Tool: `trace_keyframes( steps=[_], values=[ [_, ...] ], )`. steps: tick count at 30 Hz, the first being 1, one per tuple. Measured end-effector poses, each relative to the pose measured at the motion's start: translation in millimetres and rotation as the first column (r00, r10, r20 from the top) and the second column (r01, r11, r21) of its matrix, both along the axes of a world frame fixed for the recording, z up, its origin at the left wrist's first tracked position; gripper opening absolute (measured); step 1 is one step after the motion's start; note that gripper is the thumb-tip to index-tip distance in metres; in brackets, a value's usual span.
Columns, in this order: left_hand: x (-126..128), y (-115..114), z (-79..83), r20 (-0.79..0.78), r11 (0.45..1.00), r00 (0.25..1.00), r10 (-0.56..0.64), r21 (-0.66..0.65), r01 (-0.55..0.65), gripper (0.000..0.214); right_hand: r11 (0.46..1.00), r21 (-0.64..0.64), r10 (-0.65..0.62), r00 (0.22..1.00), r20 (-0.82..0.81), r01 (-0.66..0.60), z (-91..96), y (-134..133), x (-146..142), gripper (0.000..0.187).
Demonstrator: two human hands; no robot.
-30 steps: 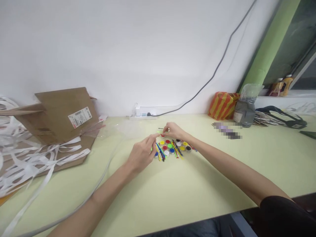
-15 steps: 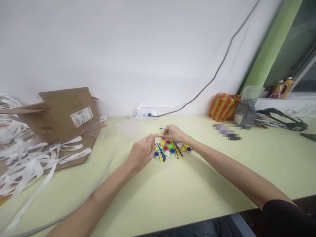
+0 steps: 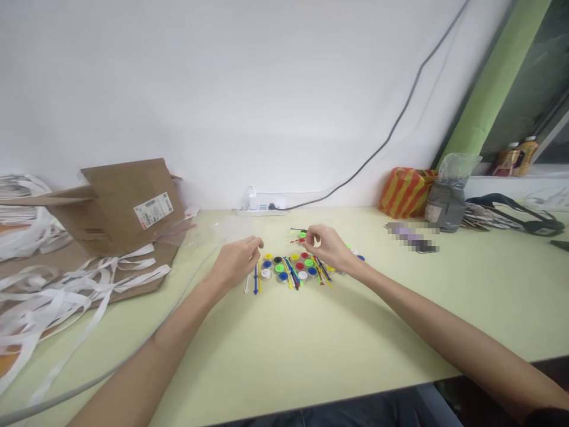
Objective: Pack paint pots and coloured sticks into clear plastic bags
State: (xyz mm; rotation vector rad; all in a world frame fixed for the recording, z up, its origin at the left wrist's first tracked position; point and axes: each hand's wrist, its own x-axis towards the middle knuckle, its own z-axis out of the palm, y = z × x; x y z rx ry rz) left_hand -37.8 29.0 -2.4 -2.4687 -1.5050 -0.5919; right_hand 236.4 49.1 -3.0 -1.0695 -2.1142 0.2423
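A cluster of small round clear-based discs with coloured caps [image 3: 288, 267] lies on the pale green table, mixed with thin coloured plastic sticks [image 3: 293, 273]. My left hand [image 3: 237, 261] hangs at the cluster's left, fingers loosely curled, directly above a blue stick [image 3: 255, 280] and a white stick [image 3: 246, 284]. It holds nothing I can see. My right hand [image 3: 326, 246] sits at the cluster's far side, fingertips down beside a small red stick [image 3: 297, 240] and a green-capped piece [image 3: 303, 235]. Its fingers hide whether it grips anything.
A cardboard box [image 3: 133, 207] and white paper strips [image 3: 44, 296] lie at the left. A power strip [image 3: 260, 209] with a grey cable sits against the wall. A striped bag [image 3: 405, 193], a grey bag [image 3: 446, 201] and a blurred object [image 3: 412, 237] stand at the right.
My left hand has drawn back left, away from my right hand, uncovering more discs and the blue and white sticks. My right hand has shifted slightly right. The view has moved slightly.
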Motion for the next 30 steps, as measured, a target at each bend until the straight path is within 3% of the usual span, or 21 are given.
trace_keyframes(
  steps=[4,9,11,15,18,22,26,30],
  values=[
    [-9,4,0.3,-0.111,0.997,0.993,0.041,-0.055,-0.047,0.029,0.998,0.009,0.066,0.993,0.096,-0.068,7.3,-13,-18,0.016],
    [-15,7,-3.4,-0.174,0.988,0.985,0.023,-0.147,-0.049,0.028,0.985,0.071,0.121,0.917,0.381,-0.159,20.6,4,-58,0.008],
    [-17,9,-5.1,-0.164,0.986,0.986,0.030,-0.159,-0.057,0.029,0.981,0.079,0.116,0.867,0.485,-0.176,22.7,13,-74,0.015],
    [-17,11,-6.3,-0.164,0.989,0.984,0.075,-0.113,-0.095,0.028,0.985,-0.115,0.173,0.779,0.602,-0.129,20.6,34,-98,0.017],
    [-14,11,-5.8,-0.067,0.990,0.988,0.138,-0.026,-0.140,0.029,0.976,-0.198,0.192,0.779,0.597,-0.088,21.4,50,-106,0.011],
    [-11,9,-6.2,0.108,0.986,0.984,0.140,0.075,-0.149,0.032,0.978,-0.186,0.180,0.816,0.549,-0.091,34.5,60,-106,0.010],
    [-8,8,-6.8,0.106,0.993,0.992,0.063,0.092,-0.073,0.030,0.974,-0.171,0.205,0.902,0.380,-0.150,50.2,52,-105,0.012],
    [-8,10,-7.6,0.136,0.991,0.990,0.046,0.115,-0.062,0.016,0.948,-0.200,0.297,0.917,0.265,-0.250,55.4,45,-106,0.012]
  ],
)
